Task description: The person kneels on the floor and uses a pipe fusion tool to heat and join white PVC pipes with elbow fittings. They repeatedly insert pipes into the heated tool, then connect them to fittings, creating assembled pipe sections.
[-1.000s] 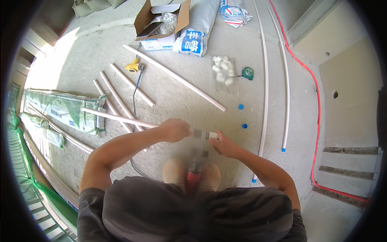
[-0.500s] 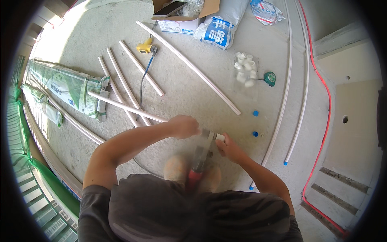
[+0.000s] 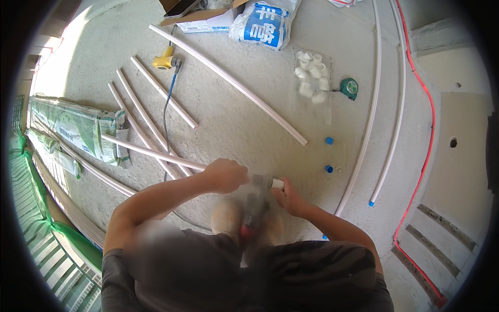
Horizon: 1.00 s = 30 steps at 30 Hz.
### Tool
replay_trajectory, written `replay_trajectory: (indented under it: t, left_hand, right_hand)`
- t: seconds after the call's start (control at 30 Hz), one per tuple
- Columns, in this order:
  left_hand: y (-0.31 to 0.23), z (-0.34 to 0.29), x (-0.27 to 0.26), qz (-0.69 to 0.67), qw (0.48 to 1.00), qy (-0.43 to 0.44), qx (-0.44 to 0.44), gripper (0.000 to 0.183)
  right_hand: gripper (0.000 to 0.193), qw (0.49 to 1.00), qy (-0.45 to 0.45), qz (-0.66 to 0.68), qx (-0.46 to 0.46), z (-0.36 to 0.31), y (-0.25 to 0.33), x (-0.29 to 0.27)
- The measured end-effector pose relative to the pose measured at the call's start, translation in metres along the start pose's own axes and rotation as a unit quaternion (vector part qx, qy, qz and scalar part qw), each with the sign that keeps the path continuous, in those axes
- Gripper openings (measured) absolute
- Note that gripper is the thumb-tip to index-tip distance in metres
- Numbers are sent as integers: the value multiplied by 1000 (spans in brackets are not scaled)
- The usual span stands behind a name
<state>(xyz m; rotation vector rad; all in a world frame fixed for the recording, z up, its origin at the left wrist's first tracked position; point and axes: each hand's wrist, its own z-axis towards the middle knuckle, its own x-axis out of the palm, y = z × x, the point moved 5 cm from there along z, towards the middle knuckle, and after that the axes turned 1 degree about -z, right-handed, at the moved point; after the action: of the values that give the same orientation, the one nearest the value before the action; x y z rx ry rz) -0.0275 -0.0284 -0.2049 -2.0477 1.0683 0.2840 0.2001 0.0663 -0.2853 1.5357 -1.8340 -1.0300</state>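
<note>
Clock taken round the tool (image 3: 254,203), picture top as 12. Left hand (image 3: 226,174), at 9 o'clock, is closed in a fist round the pipe (image 3: 145,149); that pipe runs off toward 10, over two of the short pipes (image 3: 147,118), far end by the wrapped bundle (image 3: 78,127). Right hand (image 3: 289,197), at 4 o'clock, has fingers closed round the white fitting (image 3: 277,183), which sits at the tool head's right side. Pipe's near end is at the head's left side. Tool handle, red, points to 6.

Change over the last second: small. View has tipped, so carton (image 3: 208,22) and white bag (image 3: 262,26) near 12 are now cut by the top edge; tool head is blurrier than half a second ago. Both hands keep the same grips, nothing let go. Likely meaning: same step, both parts being worked at the head together. Seated or just touching: can't tell, blur.

Floor (image 3: 223,140) things lie as they did: loose fittings (image 3: 312,78) at 1, tape measure (image 3: 349,89) between 1 and 2, blue caps (image 3: 328,169) at 2 and 3, yellow connector (image 3: 163,61) about 11.
</note>
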Motion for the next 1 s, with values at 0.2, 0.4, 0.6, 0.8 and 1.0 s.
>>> replay_trajectory:
  t: [0.2, 0.4, 0.6, 0.8, 1.0]
  left_hand:
    - [0, 0, 0, 37, 999, -31, 24, 18]
    - [5, -2, 9, 24, 997, -69, 12, 25]
    - [10, 3, 15, 31, 996, -83, -3, 30]
    - [-1, 3, 7, 52, 998, -45, -11, 29]
    - [5, 1, 8, 33, 998, -31, -36, 35]
  right_hand:
    - [40, 996, 20, 53, 68, -1, -3, 0]
    - [38, 996, 26, 31, 85, -2, 14, -5]
    - [38, 992, 38, 47, 108, -1, 19, -4]
    - [47, 992, 36, -39, 112, -2, 23, -8]
    - [49, 993, 46, 58, 93, -2, 20, -9]
